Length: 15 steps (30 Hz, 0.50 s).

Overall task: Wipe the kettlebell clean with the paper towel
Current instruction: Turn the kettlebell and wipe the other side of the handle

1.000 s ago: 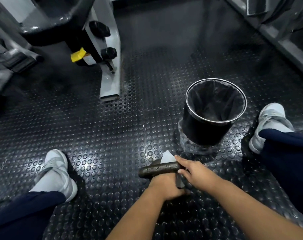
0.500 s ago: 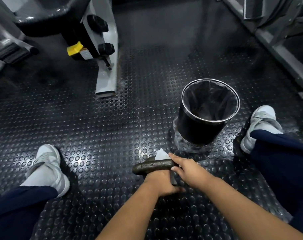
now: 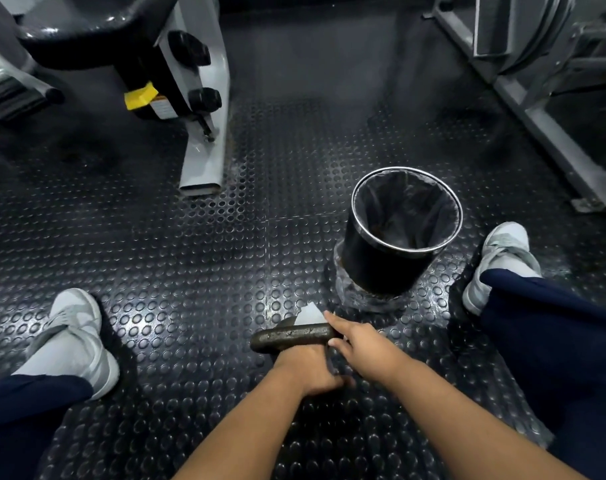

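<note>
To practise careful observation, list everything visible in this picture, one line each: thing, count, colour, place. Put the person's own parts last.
kettlebell: one, dark rusty grey, low centre, between the hands
paper towel: one, white, at the kettlebell's far side
waste bin: one, black, silver rim, dark liner, right of centre
left machine: one, grey, top left
right machine: one, grey, top right
yellow tab: one, on the left machine
floor: black studded rubber, throughout
left shoe: one, pale grey, lower left
right shoe: one, pale grey, right
trouser legs: two, navy, bottom corners
left hand: grips the kettlebell
right hand: holds the paper towel against it
</note>
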Motion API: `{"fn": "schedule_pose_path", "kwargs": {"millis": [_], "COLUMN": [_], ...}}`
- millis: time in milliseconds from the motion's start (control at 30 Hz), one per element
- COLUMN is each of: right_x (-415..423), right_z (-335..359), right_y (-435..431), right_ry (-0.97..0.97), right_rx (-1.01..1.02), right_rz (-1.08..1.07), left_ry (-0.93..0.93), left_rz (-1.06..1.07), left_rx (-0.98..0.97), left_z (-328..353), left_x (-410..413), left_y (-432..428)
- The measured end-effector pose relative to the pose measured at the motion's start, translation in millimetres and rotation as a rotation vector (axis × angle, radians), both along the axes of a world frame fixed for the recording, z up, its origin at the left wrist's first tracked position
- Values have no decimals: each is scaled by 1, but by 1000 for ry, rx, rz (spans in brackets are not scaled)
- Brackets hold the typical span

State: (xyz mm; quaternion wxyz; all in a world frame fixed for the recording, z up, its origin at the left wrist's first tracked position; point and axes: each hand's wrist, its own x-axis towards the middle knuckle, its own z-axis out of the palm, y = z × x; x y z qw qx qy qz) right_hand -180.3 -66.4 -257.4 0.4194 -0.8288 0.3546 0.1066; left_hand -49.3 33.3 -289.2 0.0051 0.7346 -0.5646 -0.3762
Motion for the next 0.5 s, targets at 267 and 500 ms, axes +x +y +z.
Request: {"fn": "schedule_pose_path", "kwargs": {"millis": [267,500], "right_x": [0,-1], "right_z": [0,-3], "right_y": [3,0], "right_ry": [-13,-23], "right_rx": [6,2], "right_rz": [-3,-4], "left_ry": [-49,-5], "left_rz": [28,11], "left_rx": [43,55], "left_z": [8,11], "left_x": [-6,-3], "left_y": [25,8]}}
